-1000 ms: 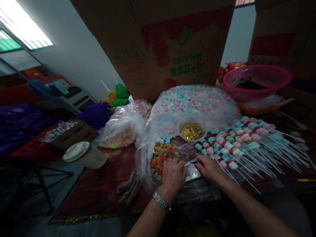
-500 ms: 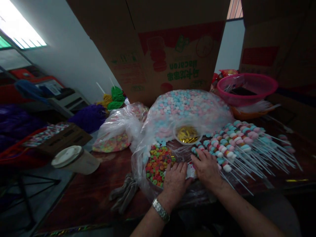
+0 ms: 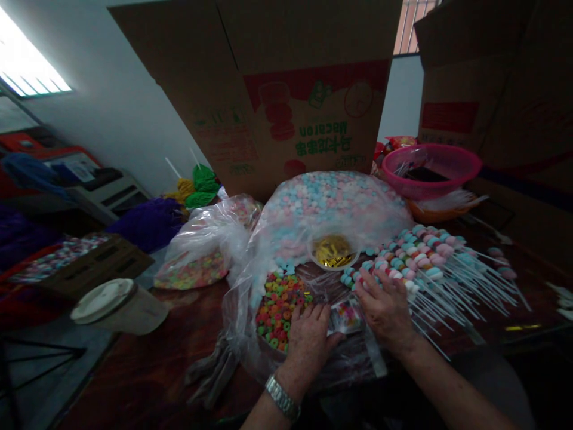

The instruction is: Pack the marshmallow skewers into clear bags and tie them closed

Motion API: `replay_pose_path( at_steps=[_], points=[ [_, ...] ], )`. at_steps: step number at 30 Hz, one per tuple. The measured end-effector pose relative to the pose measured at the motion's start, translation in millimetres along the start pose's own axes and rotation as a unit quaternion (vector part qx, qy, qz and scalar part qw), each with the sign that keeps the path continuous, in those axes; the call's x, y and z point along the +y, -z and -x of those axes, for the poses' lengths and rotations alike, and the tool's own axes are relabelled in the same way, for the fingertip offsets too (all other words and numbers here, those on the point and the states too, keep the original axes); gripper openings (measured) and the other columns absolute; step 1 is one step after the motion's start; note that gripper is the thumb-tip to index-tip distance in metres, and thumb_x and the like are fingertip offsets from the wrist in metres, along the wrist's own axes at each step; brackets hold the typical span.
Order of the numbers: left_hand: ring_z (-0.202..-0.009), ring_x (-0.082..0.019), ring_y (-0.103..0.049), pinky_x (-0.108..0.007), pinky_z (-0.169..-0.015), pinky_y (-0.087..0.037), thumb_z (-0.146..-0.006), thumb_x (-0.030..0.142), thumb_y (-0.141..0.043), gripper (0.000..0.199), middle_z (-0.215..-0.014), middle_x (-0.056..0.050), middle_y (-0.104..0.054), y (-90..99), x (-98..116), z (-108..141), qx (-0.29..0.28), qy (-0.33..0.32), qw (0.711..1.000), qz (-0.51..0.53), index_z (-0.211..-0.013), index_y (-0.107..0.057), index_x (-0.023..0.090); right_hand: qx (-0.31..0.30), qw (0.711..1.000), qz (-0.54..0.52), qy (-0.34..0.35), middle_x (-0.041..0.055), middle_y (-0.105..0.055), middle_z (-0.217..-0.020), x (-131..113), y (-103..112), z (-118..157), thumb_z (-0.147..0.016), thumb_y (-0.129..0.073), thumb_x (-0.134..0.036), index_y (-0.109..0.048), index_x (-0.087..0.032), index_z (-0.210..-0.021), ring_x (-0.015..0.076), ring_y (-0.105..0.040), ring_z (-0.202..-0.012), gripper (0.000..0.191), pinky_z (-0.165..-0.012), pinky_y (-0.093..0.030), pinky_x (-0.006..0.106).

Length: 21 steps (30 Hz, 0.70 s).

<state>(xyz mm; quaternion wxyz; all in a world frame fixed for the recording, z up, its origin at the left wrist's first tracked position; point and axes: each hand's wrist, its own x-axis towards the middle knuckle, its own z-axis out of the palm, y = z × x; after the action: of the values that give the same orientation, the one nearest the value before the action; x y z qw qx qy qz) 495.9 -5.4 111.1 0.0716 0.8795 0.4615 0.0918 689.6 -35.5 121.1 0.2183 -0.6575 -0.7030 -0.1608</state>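
On the dark table (image 3: pixel 129 370), a far bag (image 3: pixel 385 218) holds pastel candy (image 3: pixel 331 191); before it, a tub (image 3: pixel 335 268) holds gold strips (image 3: pixel 332 249). My left hand (image 3: pixel 310 335) lies spread at the candy rings (image 3: pixel 276 303), my right hand (image 3: pixel 385 309), fingers spread, against the skewers (image 3: pixel 425 257); the packet (image 3: pixel 347 316) lies between.

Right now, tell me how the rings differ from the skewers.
The rings lie loose in a heap; the skewers have pieces threaded on white sticks. The rings are mainly orange, red and green; the skewers mainly pink, blue and white. The rings are by the left hand, the skewers by the right hand. Both are multicoloured.
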Motion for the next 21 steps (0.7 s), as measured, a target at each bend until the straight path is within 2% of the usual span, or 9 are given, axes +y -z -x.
replay_pose_path(
  at_steps=[3,6,8,10,12,15,16,18,21],
  points=[
    [-0.117,-0.035,-0.043,-0.054,-0.100,-0.029,-0.067,0.043,-0.072,0.068,-0.129,-0.017,-0.049,25.6,7.7,2.0,0.041,-0.007,0.999,0.031,-0.124,-0.049,0.013,0.099,0.994,-0.031,0.012,0.0088,-0.059,-0.112,8.7,35.5,12.8,-0.087,-0.046,-0.016,-0.064,-0.021,-0.099,0.0296,-0.043,-0.109,0.022,-0.091,-0.026,0.047],
    [-0.124,-0.036,-0.036,-0.054,-0.105,-0.019,-0.061,0.053,-0.073,0.083,-0.135,-0.017,-0.042,57.0,24.4,4.8,0.070,-0.113,0.983,0.124,-0.129,-0.044,0.016,0.025,0.976,-0.198,0.091,0.0051,-0.061,-0.085,-1.9,67.3,29.4,-0.089,-0.041,-0.015,-0.061,-0.021,-0.089,0.0211,-0.052,-0.086,0.021,-0.084,-0.033,0.039],
    [-0.106,-0.027,-0.052,-0.046,-0.101,-0.029,-0.069,0.042,-0.070,0.047,-0.112,-0.009,-0.060,67.3,35.0,7.0,0.004,-0.143,0.963,0.227,-0.109,-0.060,0.020,-0.003,0.952,-0.299,0.071,0.0030,-0.059,-0.078,-14.3,79.5,38.3,-0.089,-0.041,-0.015,-0.058,-0.021,-0.087,0.0183,-0.052,-0.077,0.018,-0.079,-0.036,0.035],
    [-0.076,-0.016,-0.057,-0.029,-0.078,-0.044,-0.075,0.026,-0.063,0.011,-0.078,-0.001,-0.063,65.1,41.7,9.5,-0.075,-0.094,0.931,0.343,-0.081,-0.064,0.018,-0.020,0.925,-0.378,-0.005,0.0013,-0.057,-0.074,-23.7,82.5,44.0,-0.088,-0.045,-0.018,-0.056,-0.021,-0.083,0.0170,-0.052,-0.073,0.013,-0.072,-0.039,0.030],
    [-0.060,-0.010,-0.048,-0.019,-0.055,-0.037,-0.074,0.020,-0.061,0.008,-0.063,0.002,-0.055,54.8,43.9,11.6,-0.128,-0.033,0.890,0.436,-0.069,-0.060,0.014,-0.097,0.872,-0.468,-0.108,-0.0003,-0.055,-0.073,-27.4,78.2,47.0,-0.086,-0.049,-0.024,-0.056,-0.021,-0.080,0.0155,-0.050,-0.068,0.010,-0.062,-0.039,0.025],
    [-0.055,-0.008,-0.040,-0.017,-0.049,-0.030,-0.067,0.020,-0.065,0.012,-0.060,0.004,-0.049,39.3,42.2,11.9,-0.163,0.021,0.841,0.516,-0.068,-0.056,0.012,-0.204,0.749,-0.585,-0.236,-0.0030,-0.048,-0.065,-25.4,65.8,47.9,-0.083,-0.053,-0.034,-0.052,-0.020,-0.076,0.0129,-0.044,-0.058,0.016,-0.050,-0.034,0.021],
    [-0.055,-0.007,-0.039,-0.017,-0.049,-0.029,-0.065,0.020,-0.067,0.015,-0.060,0.004,-0.048,36.1,41.2,11.0,-0.164,0.041,0.826,0.538,-0.069,-0.055,0.012,-0.209,0.726,-0.603,-0.256,-0.0037,-0.045,-0.063,-23.9,62.0,47.6,-0.081,-0.053,-0.036,-0.050,-0.019,-0.074,0.0123,-0.042,-0.057,0.019,-0.050,-0.034,0.021],
    [-0.054,-0.007,-0.038,-0.017,-0.049,-0.030,-0.060,0.021,-0.069,0.022,-0.060,0.005,-0.046,32.7,39.3,8.3,-0.160,0.078,0.797,0.577,-0.070,-0.051,0.013,-0.189,0.731,-0.599,-0.266,-0.0038,-0.044,-0.062,-21.6,56.1,46.6,-0.081,-0.052,-0.039,-0.048,-0.019,-0.071,0.0123,-0.042,-0.058,0.023,-0.052,-0.034,0.021],
    [-0.055,-0.007,-0.037,-0.017,-0.051,-0.030,-0.061,0.022,-0.067,0.022,-0.059,0.005,-0.044,31.4,37.8,4.2,-0.136,0.092,0.797,0.581,-0.065,-0.047,0.014,-0.143,0.816,-0.512,-0.225,-0.0017,-0.047,-0.065,-20.1,51.1,44.4,-0.085,-0.046,-0.037,-0.048,-0.018,-0.069,0.0137,-0.045,-0.061,0.025,-0.055,-0.034,0.023]
  ],
)
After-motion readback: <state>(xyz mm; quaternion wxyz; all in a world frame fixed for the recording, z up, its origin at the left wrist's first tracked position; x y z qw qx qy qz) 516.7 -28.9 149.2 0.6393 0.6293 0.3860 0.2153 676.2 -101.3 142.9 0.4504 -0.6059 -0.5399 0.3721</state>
